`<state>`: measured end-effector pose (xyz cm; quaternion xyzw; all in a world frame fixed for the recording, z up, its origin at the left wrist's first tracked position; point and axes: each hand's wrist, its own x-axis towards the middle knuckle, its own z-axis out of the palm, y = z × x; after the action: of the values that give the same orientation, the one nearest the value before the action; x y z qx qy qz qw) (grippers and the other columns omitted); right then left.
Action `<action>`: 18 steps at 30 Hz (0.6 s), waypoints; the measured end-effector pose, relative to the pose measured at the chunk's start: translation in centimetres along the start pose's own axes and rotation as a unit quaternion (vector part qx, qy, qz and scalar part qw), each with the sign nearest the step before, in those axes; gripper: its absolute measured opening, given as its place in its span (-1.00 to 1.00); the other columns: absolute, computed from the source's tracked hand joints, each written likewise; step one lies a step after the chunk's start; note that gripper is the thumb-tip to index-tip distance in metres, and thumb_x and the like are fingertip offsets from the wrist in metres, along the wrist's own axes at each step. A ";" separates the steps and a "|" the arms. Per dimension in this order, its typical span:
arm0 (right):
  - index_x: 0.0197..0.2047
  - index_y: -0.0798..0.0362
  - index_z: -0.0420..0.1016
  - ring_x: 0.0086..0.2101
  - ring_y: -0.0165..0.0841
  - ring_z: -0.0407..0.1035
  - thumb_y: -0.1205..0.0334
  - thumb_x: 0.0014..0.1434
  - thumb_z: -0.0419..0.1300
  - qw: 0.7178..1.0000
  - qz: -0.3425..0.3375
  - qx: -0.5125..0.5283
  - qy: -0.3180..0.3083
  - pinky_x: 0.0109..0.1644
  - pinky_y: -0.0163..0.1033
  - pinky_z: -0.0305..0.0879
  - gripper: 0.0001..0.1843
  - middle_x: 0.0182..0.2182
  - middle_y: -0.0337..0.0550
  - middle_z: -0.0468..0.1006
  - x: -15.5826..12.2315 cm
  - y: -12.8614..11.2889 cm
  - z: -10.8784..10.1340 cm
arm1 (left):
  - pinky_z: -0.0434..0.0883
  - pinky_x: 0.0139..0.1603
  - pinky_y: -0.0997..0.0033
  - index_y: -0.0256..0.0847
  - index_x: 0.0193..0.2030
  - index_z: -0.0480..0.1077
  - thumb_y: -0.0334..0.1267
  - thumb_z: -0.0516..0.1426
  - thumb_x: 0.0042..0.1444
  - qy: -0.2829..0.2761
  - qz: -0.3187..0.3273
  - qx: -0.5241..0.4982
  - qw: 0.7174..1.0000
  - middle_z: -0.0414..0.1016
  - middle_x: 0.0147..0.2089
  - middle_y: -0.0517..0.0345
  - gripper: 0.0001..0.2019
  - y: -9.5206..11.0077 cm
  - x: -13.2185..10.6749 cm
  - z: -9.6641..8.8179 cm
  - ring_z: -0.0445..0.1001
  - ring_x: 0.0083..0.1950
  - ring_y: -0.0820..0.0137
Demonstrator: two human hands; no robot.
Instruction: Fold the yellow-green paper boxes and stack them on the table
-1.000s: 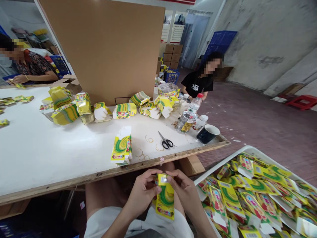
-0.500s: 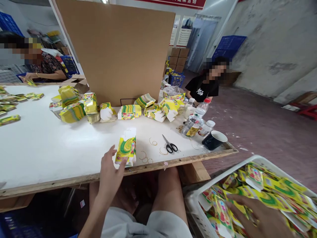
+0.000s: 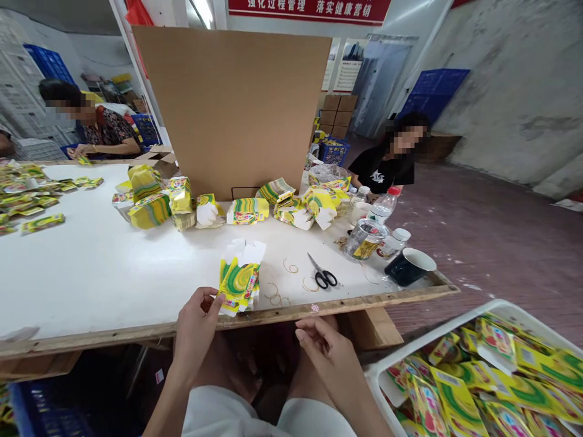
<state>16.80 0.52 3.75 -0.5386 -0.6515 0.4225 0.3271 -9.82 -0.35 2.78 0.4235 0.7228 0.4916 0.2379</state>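
A small stack of flattened yellow-and-green cartons (image 3: 239, 279) lies at the table's front edge, its white flaps pointing away from me and its sheets slightly fanned. At the stack's lower left corner, my left hand (image 3: 198, 321) pinches a carton, thumb on the printed face and fingers at its left edge. My right hand (image 3: 330, 352) hovers above my lap just before the table edge. It holds nothing, with its fingers loosely bent and a gap between thumb and forefinger.
Right of the stack lie rubber bands (image 3: 276, 296) and black-handled scissors (image 3: 323, 274). A dark mug (image 3: 401, 270) and several bottles stand farther right. A white basket (image 3: 376, 370) of cartons is at my right. Carton bundles (image 3: 248, 210) line the cardboard sheet (image 3: 237, 115). Two co-workers sit beyond.
My right hand has come left from over the basket to before the table edge. My left thumb has shifted to the stack's left corner, and the stack is more fanned. The view has turned slightly.
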 end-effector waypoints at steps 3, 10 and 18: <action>-0.22 0.01 0.55 -0.38 -0.27 0.46 -0.03 0.22 0.15 0.999 -0.001 0.036 -0.005 -0.29 -0.26 0.33 -0.70 -0.38 -0.13 0.61 0.2 -0.7 1.5 | 0.31 -0.39 0.43 -0.20 -0.38 0.41 0.05 0.22 0.03 -0.028 -0.008 -0.075 0.997 0.49 -0.46 0.17 -0.68 -0.3 0.1 0.2 0.42 -0.41 0.34; -0.25 0.06 0.57 -0.36 -0.28 0.41 -0.06 0.19 0.21 0.987 0.009 0.163 -0.010 -0.27 -0.27 0.31 -0.66 -0.40 -0.13 0.57 0.8 -1.9 4.3 | 0.37 -0.33 0.45 -0.23 -0.39 0.40 0.07 0.24 0.03 -0.056 -0.016 -0.169 0.984 0.45 -0.46 0.19 -0.64 0.3 0.1 0.6 0.41 -0.38 0.38; -0.25 0.04 0.52 -0.37 -0.36 0.43 -0.01 0.05 0.40 0.918 0.043 0.391 0.048 -0.28 -0.32 0.36 -0.67 -0.40 -0.19 0.58 0.8 -1.8 4.4 | 0.39 -0.29 0.56 -0.24 -0.42 0.46 -0.13 0.32 0.03 -0.175 -0.040 -0.363 0.914 0.44 -0.41 0.19 -0.77 4.3 -5.8 2.4 0.40 -0.33 0.45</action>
<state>12.00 0.30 3.47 -0.4146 -0.3946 0.6309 0.5238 -3.28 -3.40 5.29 0.3581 0.4572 0.6284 0.5175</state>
